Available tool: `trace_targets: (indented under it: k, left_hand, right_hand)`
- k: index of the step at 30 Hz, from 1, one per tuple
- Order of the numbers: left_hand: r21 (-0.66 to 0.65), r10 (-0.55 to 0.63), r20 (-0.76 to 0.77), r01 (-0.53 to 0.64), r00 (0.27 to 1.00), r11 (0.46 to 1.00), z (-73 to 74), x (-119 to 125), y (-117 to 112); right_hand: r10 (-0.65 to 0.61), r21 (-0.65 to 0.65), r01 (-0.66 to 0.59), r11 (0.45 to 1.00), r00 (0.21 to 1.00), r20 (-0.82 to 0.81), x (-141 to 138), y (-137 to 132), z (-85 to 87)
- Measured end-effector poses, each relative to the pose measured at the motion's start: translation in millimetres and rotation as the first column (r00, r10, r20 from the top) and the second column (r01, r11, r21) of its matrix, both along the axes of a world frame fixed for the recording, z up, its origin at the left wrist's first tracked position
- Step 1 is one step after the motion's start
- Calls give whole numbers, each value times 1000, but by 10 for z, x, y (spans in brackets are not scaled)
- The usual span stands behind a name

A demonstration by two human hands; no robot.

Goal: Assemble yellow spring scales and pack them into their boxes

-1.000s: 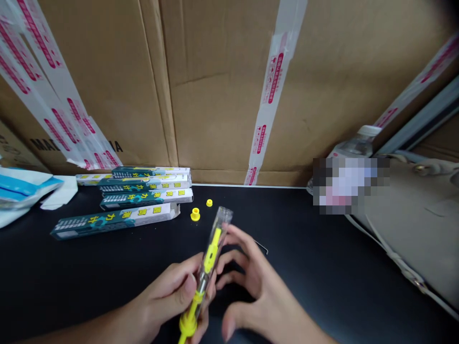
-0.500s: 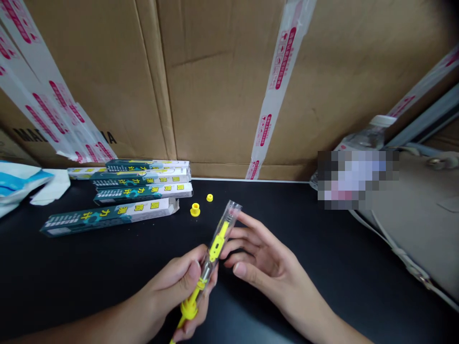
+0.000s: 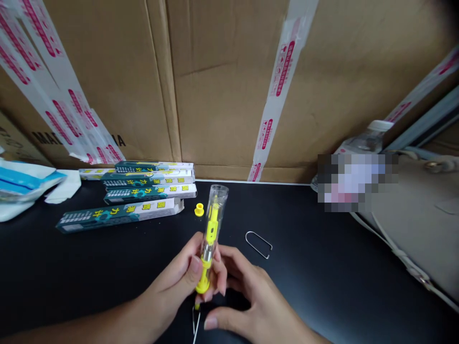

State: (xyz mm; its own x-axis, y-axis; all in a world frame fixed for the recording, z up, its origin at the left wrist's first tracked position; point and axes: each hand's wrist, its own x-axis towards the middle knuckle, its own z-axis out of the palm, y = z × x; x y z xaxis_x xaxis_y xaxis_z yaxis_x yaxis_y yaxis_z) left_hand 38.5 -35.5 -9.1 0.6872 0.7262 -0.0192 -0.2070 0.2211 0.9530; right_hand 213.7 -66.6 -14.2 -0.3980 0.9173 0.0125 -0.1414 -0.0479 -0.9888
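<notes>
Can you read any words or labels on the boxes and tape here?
Teal-and-white cardboard box: "力", large yellow characters, others unclear.
Brown corrugated carton: "MA", black capitals, the rest hidden by tape.
White-and-pink packing tape: pink print too small to read.
Clear plastic tube holding a yellow tool: no readable text.

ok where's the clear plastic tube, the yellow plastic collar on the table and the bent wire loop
clear plastic tube (image 3: 221, 205): head view, on its upper wall
yellow plastic collar (image 3: 199, 209): head view, on its top
bent wire loop (image 3: 245, 237): head view, on its rounded bend
</notes>
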Motion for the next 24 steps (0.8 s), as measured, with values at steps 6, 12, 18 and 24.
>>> trace_targets:
  k: [6, 12, 18, 24]
  left_hand:
    - [150, 1, 27, -5, 1000, 989, 33, 54, -42]
    - [70, 39, 91, -45, 995, 997, -29, 119, -61]
    - [47, 58, 89, -63, 994, 997, -10, 153, -12]
    - [98, 96, 85, -104, 992, 990, -1, 150, 11]
  right_hand:
    - [-103, 119, 75, 990, 963, 247, -32, -28, 20]
    - [-153, 73, 139, 988, 958, 244, -73, -50, -4]
    - [-215, -145, 217, 965, 976, 31, -78, -25, -39]
    - [-293, -247, 265, 932, 953, -83, -51, 11, -10]
